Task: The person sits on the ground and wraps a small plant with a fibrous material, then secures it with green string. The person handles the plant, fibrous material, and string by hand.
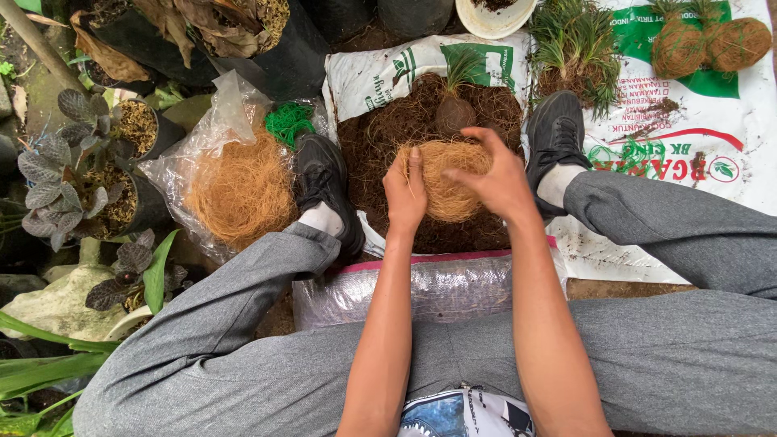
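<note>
Both hands, left hand (405,194) and right hand (495,180), cup a fuzzy, rounded coir wad (447,184)

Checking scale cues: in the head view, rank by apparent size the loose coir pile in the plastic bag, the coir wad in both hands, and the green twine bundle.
1. Loose coir pile
2. Coir wad, nearer the camera, so unsure
3. Green twine bundle

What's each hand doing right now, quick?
Left hand: closed on the wad of coconut fibre, gripping its left side.
Right hand: fingers curled over the same wad from the right, holding it.
</note>
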Motion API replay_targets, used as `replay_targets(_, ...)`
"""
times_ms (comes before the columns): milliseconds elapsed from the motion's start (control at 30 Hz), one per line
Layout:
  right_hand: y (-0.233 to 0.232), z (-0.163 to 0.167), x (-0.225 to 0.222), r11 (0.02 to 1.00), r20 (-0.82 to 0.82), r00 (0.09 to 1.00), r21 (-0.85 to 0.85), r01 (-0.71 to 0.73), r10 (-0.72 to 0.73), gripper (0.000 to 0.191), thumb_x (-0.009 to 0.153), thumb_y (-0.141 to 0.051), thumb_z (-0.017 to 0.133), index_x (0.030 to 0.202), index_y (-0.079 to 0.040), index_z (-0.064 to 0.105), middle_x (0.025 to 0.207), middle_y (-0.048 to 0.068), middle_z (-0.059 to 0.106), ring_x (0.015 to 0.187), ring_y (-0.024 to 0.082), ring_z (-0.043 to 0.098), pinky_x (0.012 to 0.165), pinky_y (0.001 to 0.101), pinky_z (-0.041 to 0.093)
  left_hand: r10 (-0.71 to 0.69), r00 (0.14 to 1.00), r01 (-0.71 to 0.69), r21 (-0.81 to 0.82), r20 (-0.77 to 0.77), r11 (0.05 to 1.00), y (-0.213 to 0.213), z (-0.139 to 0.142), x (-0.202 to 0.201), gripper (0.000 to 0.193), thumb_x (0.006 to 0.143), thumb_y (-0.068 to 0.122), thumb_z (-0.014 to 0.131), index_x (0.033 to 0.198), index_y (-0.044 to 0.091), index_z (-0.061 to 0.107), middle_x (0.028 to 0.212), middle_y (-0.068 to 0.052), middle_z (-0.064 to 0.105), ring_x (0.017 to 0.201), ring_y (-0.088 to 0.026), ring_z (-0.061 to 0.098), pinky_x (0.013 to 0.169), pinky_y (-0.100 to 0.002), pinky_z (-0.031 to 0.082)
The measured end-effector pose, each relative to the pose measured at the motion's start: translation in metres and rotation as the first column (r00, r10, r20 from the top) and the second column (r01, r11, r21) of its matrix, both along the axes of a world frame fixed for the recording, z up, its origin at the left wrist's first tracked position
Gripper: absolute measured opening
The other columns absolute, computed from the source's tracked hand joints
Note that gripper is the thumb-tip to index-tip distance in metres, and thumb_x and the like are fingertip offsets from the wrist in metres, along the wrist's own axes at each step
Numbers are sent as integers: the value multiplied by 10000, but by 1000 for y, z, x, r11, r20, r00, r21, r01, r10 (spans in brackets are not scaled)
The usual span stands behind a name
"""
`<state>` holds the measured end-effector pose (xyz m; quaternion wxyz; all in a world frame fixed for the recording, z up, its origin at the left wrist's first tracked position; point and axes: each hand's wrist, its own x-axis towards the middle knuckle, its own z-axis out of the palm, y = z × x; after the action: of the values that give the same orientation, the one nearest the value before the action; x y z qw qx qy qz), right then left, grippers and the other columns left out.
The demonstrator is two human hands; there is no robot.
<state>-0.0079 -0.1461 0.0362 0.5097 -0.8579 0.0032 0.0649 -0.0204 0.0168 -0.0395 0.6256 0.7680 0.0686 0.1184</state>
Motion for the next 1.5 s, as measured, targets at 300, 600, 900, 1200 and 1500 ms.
replay_targets(300, 11, -22, -4, 988, 128, 980, 60, 144, -150, 639, 836, -146, 875, 1376, -103, 538, 1131, 133, 774, 1018, 220, 771, 871, 364, 600, 233, 972, -230, 82, -25, 970, -12, 11, -2, 370, 1107, 317, 414, 1036, -3, 587, 683, -112, 667, 529, -210, 639, 495, -378, 484)
replay_targets(600, 28, -36, -6, 904, -216, 952, 324, 279, -216, 560, 888, -104, 757, 1377, 35, 522, 1124, 125, 751, 947, 165, 729, 778, 326, 588, 363, 922, -360, -50, 134, 932, -15, -19, -2, 522, 1155, 319, 524, 1374, -128, 364, 1307, -291, 561, 1224, -315, 553, 1029, -445, 438)
replay_targets(900, 24, -32, -9, 962, -140, 981, 219, 166, -137, 504, 831, -41, 657, 1326, 36, 606, 1167, 138, 745, 1026, 191, 719, 909, 320, 544, 257, 966, -192, -603, 24, 774, -8, -9, -2, 326, 1077, 205, 486, 1374, 73, 458, 1309, -185, 621, 1222, -264, 594, 1080, -414, 491)
replay_targets(1200, 32, -41, -7, 905, -182, 953, 311, 291, -243, 474, 859, -58, 654, 1326, 15, 620, 1173, 124, 746, 1036, 186, 711, 931, 318, 533, 124, 992, -15, -929, 33, 370, -2, -20, 3, 394, 1032, 308, 577, 1308, 38, 497, 1341, -213, 620, 1258, -334, 600, 1116, -544, 483)
replay_targets(1500, 39, -55, -8, 831, -108, 957, 476, 288, -269, 398, 912, -12, 649, 1307, 34, 618, 1204, 118, 738, 1076, 179, 701, 965, 311, 535, -23, 980, -190, -968, -196, 161, -6, -20, 3, 633, 1007, 539, 513, 1459, 96, 537, 1415, -123, 593, 1326, -311, 547, 1131, -550, 422)
